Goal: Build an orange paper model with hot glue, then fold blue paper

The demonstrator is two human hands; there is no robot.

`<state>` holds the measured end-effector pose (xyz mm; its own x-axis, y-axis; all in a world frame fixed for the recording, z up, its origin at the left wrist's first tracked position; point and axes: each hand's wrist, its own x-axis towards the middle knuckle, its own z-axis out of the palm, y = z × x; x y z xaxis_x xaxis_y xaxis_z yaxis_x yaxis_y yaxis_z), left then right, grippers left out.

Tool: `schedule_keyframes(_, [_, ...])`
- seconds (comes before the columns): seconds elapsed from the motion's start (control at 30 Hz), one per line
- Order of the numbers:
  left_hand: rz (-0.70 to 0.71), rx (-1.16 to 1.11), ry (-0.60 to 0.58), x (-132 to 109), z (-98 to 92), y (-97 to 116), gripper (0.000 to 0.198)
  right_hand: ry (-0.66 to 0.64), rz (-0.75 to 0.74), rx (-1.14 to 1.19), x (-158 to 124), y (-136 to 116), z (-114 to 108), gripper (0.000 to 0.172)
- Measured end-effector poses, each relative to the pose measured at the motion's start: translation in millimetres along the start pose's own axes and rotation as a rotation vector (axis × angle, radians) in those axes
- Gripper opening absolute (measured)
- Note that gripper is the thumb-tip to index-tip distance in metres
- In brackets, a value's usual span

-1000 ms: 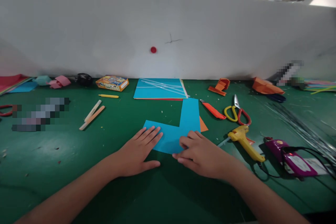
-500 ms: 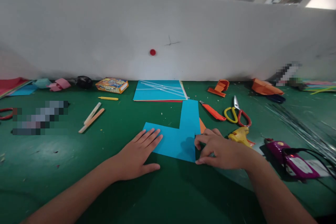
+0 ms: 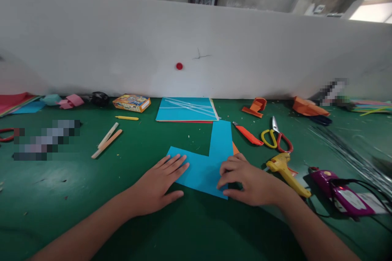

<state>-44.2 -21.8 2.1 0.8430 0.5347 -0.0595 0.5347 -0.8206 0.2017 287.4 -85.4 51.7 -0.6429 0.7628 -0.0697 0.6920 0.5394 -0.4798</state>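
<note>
Flat on the green table lies blue paper [image 3: 199,171] in an L shape, one arm running left and the other pointing up toward the back. My left hand [image 3: 163,181] rests palm down on its left arm, fingers stretched out and thumb apart. My right hand [image 3: 245,179] is arched at the lower right corner. Its curled fingertips and thumb touch the paper there, with a gap between thumb and fingers. A small orange piece [image 3: 235,148] peeks out at the paper's right edge, partly hidden by my right hand.
A stack of coloured sheets [image 3: 183,110] with clear sticks lies behind. To the right are an orange cutter [image 3: 249,134], scissors [image 3: 277,134], a yellow glue gun [image 3: 288,171] and a purple corded device [image 3: 343,195]. Two flat sticks [image 3: 107,143] and a yellow crayon [image 3: 127,118] lie left.
My right hand has shifted left from the paper's right edge onto its corner. The left hand stays in place on the paper. The camera view has tilted up slightly, showing more of the glue gun.
</note>
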Motion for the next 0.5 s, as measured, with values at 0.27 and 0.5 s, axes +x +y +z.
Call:
schedule_keyframes(0.27, [-0.056,0.073,0.04,6.1,-1.0,-0.2,0.054,0.048,-0.091,-0.118,14.3,-7.9,21.8,0.024])
schedule_keyframes(0.5, [0.044,0.143,0.162,5.1,1.2,4.8,0.04,0.099,-0.081,-0.136,15.8,-1.3,26.6,0.028])
